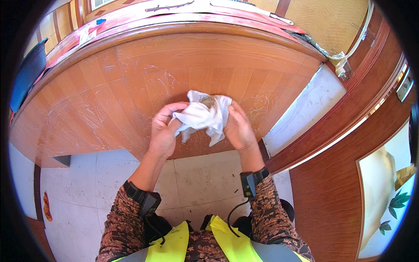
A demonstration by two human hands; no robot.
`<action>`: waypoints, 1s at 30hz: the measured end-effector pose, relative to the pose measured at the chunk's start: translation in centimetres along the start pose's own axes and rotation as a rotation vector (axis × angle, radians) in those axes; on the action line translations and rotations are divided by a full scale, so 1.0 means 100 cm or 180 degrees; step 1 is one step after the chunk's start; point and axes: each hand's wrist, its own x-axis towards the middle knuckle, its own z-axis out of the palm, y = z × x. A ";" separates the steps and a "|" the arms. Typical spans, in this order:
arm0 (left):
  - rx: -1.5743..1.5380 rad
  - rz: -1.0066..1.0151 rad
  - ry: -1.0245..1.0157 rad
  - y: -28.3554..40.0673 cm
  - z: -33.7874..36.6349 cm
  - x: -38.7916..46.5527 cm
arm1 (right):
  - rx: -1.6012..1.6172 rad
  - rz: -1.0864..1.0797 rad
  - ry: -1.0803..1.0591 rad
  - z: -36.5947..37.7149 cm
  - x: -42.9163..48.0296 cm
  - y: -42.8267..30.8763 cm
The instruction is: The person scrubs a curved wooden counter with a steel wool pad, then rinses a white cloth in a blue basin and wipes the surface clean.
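Note:
A white cloth [204, 114], crumpled and with a greyish-brown patch near its top, is stretched between my two hands. My left hand [165, 127] pinches its left side between thumb and fingers. On the opposite side, my right hand [240, 126] grips the cloth, its thumb hidden from view. Loose corners hang below. Behind the cloth stands a wood-grain panel front [144, 78] marked with whitish smears and streaks, thickest at the left and right. How far the cloth is from the panel I cannot tell.
Above the panel, a ledge covered with a pinkish sheet [124, 21] holds a twig [168, 6] and a white-handled brush [252, 9]. A dark basin [29, 75] sits at its left end. A cable with a plug [342, 65] hangs at right beside a wooden door [324, 203]. Tiled floor [131, 173] lies below.

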 end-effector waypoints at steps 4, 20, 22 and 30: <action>0.1603 0.0556 -0.1138 -0.004 0.013 -0.002 | 0.0103 -0.0015 0.0824 0.008 -0.012 0.042; 0.0749 0.0482 -0.1080 -0.018 0.098 0.047 | -0.5657 -0.4039 0.2849 -0.083 0.061 -0.137; 0.1103 0.0263 -0.1227 -0.032 0.086 0.026 | -0.5674 -0.3681 0.2872 -0.132 0.055 -0.116; 0.1597 -0.1131 -0.1337 -0.099 0.034 -0.049 | 0.0592 -0.1755 0.3667 -0.224 -0.021 0.032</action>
